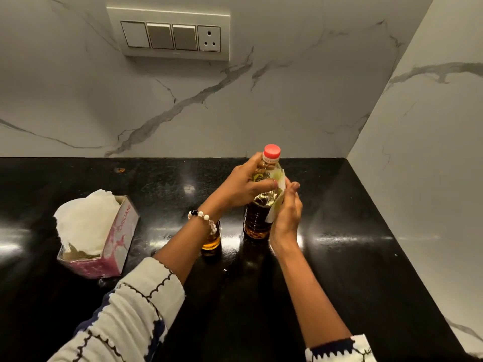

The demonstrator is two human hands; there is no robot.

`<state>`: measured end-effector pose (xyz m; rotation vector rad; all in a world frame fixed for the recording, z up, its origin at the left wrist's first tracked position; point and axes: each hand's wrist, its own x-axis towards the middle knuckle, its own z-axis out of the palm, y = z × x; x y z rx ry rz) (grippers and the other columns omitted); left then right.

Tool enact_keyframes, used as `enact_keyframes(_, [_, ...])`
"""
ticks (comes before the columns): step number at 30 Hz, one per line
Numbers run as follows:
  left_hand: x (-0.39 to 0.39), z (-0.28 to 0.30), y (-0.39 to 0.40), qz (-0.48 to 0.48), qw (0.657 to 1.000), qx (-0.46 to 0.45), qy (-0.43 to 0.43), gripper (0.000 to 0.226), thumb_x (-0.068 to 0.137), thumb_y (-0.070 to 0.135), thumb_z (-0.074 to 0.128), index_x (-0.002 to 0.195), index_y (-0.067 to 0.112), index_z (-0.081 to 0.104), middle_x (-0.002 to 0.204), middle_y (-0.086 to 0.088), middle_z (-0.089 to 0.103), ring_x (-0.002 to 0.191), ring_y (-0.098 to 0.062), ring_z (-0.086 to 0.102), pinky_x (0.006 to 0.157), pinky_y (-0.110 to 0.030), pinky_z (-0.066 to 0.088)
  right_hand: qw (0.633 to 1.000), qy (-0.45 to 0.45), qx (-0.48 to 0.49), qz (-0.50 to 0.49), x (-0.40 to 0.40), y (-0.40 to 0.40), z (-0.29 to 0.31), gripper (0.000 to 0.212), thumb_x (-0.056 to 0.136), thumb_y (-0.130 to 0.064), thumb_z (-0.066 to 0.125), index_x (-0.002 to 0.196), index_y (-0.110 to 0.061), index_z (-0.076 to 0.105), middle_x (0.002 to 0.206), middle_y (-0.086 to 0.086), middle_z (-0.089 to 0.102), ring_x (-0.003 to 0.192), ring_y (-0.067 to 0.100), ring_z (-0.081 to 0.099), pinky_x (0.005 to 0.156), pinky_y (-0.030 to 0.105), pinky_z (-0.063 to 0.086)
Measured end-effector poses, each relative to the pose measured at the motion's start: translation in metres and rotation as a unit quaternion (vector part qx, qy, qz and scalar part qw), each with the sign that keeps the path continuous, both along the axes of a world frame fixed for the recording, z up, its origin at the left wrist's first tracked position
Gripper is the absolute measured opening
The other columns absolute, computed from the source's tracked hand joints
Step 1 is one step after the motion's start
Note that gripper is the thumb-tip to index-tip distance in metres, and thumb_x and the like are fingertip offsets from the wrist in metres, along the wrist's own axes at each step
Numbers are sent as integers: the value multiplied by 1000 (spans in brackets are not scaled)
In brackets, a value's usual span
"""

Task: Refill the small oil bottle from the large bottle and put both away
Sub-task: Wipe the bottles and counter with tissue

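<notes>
- The large bottle (257, 218), red-capped and upright on the black counter (339, 257), is gripped near its neck by the left hand (240, 186).
- A tissue (277, 202) is pressed against its side by the flat-fingered right hand (286, 218).
- The small oil bottle (211, 242) stands just left of it; a tissue box (104, 246) lies farther left.

Person's arms: both sleeves (136, 309) are white fabric with black scalloped grid lines and dark navy patches, ending above the wrists. The left wrist carries a bracelet (205, 220) of white beads with one black bead.
</notes>
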<state>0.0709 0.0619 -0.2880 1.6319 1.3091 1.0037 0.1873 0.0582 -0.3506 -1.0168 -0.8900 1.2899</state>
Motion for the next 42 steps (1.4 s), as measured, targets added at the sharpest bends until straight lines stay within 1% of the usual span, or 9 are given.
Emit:
enact_keyframes(3, [-5, -1, 1, -23, 999, -26, -29, 53, 86, 16, 65, 135, 22, 44, 123, -3, 61, 115, -17, 60, 101, -46, 49, 999, 2, -18, 40, -3, 5, -10, 59, 98, -55, 27, 132, -15, 54, 121, 7, 66, 114, 19, 62, 97, 35, 50])
enact_keyframes(9, [-11, -1, -1, -61, 996, -48, -32, 64, 93, 6, 55, 147, 23, 26, 134, -2, 49, 124, -16, 51, 104, -39, 45, 997, -12, -48, 61, -2, -26, -46, 58, 96, -54, 29, 146, -24, 36, 146, -5, 44, 135, 11, 39, 108, 28, 34])
enact_keyframes(15, [34, -23, -21, 214, 972, 94, 9, 77, 74, 39, 79, 138, 22, 40, 126, -1, 50, 116, -12, 50, 96, -24, 44, 999, -15, -31, 7, -1, -12, -19, 53, 97, -52, 31, 131, -17, 54, 118, -1, 65, 108, 8, 62, 81, 18, 50])
enact_keyframes(18, [43, -29, -12, 253, 963, 88, -32, 68, 72, 46, 79, 126, 22, 46, 119, -1, 55, 111, -14, 55, 95, -36, 50, 998, -5, -41, 42, -1, 5, -14, 55, 100, -50, 27, 124, -12, 59, 109, 2, 70, 99, 12, 68, 73, 18, 53])
enact_keyframes(23, [23, -29, -3, 151, 982, 38, -105, 53, 79, 28, 77, 122, 22, 46, 114, -4, 63, 106, -16, 64, 95, -45, 52, 992, -4, -81, 96, -4, -4, -44, 80, 83, -77, 35, 141, -23, 44, 138, 4, 54, 127, 17, 52, 106, 41, 43])
enact_keyframes(27, [7, -25, -5, 73, 986, 3, -152, 50, 84, 12, 71, 127, 17, 45, 116, -4, 63, 108, -16, 64, 97, -40, 52, 990, 12, -85, 114, -6, -24, -56, 74, 86, -74, 34, 146, -31, 35, 149, -1, 42, 137, 15, 39, 114, 46, 31])
enact_keyframes(30, [0, -22, -6, 18, 984, -15, -176, 46, 86, 1, 66, 124, 16, 46, 117, -6, 62, 107, -14, 64, 94, -32, 52, 993, 25, -84, 75, -4, -18, -44, 63, 94, -63, 29, 140, -23, 46, 140, 4, 52, 129, 15, 49, 109, 40, 39])
enact_keyframes(35, [-4, -20, -2, -22, 983, -40, -180, 51, 85, -2, 64, 129, 12, 44, 122, -15, 59, 109, -21, 63, 95, -34, 52, 993, -7, -52, 105, 2, 20, -22, 55, 102, -46, 18, 99, -20, 66, 86, -5, 75, 87, 9, 70, 72, 22, 56])
enact_keyframes(42, [-3, -21, 3, -12, 984, -46, -172, 53, 85, -4, 64, 131, 10, 42, 117, -8, 60, 107, -16, 63, 93, -31, 52, 987, 1, -128, 97, 1, 8, -70, 58, 97, -58, 26, 117, -18, 63, 114, 4, 68, 116, 18, 60, 96, 34, 49])
